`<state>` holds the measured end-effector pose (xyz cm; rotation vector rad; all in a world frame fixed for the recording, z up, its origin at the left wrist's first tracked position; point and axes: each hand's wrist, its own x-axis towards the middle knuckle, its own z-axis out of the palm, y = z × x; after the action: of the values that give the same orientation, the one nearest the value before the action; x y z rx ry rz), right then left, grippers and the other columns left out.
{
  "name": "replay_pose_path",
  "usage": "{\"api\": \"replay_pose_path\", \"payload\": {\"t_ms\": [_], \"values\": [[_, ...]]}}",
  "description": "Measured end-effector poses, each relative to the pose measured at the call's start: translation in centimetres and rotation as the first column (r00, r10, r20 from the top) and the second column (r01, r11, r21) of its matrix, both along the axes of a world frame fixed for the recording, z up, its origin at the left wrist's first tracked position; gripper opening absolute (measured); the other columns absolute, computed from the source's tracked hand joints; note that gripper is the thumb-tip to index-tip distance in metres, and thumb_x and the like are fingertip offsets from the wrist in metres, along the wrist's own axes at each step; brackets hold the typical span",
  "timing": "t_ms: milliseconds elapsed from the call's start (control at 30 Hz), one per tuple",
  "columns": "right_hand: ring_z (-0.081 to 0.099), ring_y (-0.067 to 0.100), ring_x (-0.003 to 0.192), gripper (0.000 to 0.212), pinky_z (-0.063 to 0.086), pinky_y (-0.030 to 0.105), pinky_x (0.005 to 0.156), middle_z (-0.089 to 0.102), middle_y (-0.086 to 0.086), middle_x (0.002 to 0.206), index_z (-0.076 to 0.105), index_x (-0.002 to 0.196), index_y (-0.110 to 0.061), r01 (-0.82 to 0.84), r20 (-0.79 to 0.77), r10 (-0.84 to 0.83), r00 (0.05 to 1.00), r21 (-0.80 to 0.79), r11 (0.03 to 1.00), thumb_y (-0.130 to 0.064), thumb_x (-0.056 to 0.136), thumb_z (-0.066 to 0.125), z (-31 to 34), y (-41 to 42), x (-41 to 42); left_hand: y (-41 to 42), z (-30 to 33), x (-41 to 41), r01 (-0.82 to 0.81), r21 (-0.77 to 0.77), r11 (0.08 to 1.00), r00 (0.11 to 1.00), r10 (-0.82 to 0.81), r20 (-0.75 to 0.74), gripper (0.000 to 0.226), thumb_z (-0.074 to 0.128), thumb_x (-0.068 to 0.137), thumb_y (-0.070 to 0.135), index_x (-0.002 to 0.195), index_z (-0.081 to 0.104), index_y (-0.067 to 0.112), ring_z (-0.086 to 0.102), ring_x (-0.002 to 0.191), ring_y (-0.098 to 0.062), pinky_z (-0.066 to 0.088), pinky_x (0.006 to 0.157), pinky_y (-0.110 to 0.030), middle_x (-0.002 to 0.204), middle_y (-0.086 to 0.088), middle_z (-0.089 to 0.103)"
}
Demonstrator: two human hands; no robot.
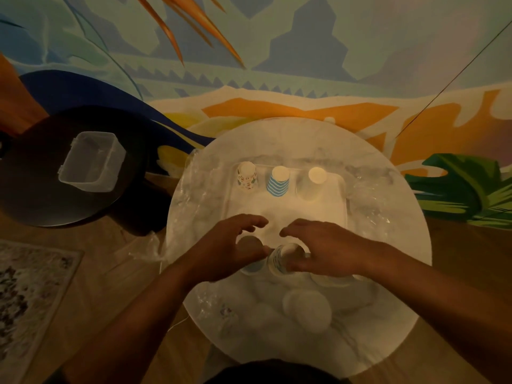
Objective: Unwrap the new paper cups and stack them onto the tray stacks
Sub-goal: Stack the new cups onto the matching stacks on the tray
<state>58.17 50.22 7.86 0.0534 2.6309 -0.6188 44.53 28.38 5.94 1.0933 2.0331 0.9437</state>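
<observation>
In the head view, just nearer us than the tray with its three stacks, our left hand and right hand each curled round wrapped cups, mid-unwrap we judged, next needing the film off.

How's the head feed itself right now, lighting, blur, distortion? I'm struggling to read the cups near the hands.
Head view: dim, warm light with a bright glare patch washing out the round table and tray; left hand and right hand are dark and slightly motion-blurred, shading the cups beneath; the three tray stacks stay readable; wide-angle bending curves the table edge and the wall.
</observation>
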Motion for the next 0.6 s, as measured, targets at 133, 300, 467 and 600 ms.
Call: {"api": "replay_pose_path", "payload": {"t_ms": [133,300,467,600], "values": [[0.058,0.022,0.121,0.071,0.049,0.034,0.093,0.049,-0.005,0.142,0.041,0.149,-0.027,-0.036,0.048,0.032,0.998,0.089,0.995,-0.053,0.087,0.067,-1.2,-1.1,1.0,-0.3,-0.7,1.6,0.064,-0.037,0.997,0.992,-0.067,-0.104,0.067,0.082,0.077,0.052,0.135,0.057,0.032,0.055,0.117,0.005,0.044,0.097,-0.013,0.131,0.020,0.059],[0.061,0.027,0.114,0.061,0.049,0.037,0.089,0.051,-0.001,0.139,0.041,0.148,-0.025,-0.023,0.045,0.016,0.999,0.140,0.990,-0.043,0.093,0.063,-1.4,-1.9,1.3,-0.4,-1.6,1.9,0.052,-0.035,0.998,0.983,-0.057,-0.176,0.051,0.083,0.080,0.025,0.127,0.063,0.028,0.056,0.106,0.003,0.045,0.091,-0.011,0.124,0.013,0.062],[0.059,0.028,0.117,0.060,0.049,0.038,0.092,0.051,0.001,0.139,0.041,0.148,-0.023,-0.023,0.042,0.018,0.999,0.120,0.992,-0.040,0.094,0.062,-1.4,-2.2,1.6,-0.9,-1.4,1.1,0.088,-0.066,0.994,0.972,-0.101,-0.212,0.054,0.083,0.079,0.018,0.131,0.065,0.019,0.051,0.110,0.006,0.032,0.092,0.005,0.125,0.013,0.057],[0.058,0.027,0.118,0.061,0.049,0.038,0.095,0.049,0.000,0.142,0.040,0.150,-0.025,-0.023,0.026,0.021,0.999,0.098,0.995,-0.040,0.095,0.062,-1.5,-2.2,1.9,-1.4,-1.2,0.0,0.068,-0.097,0.993,0.976,-0.087,-0.199,0.054,0.082,0.079,0.012,0.130,0.065,0.018,0.053,0.110,0.004,0.033,0.090,0.005,0.125,0.011,0.058]]}}
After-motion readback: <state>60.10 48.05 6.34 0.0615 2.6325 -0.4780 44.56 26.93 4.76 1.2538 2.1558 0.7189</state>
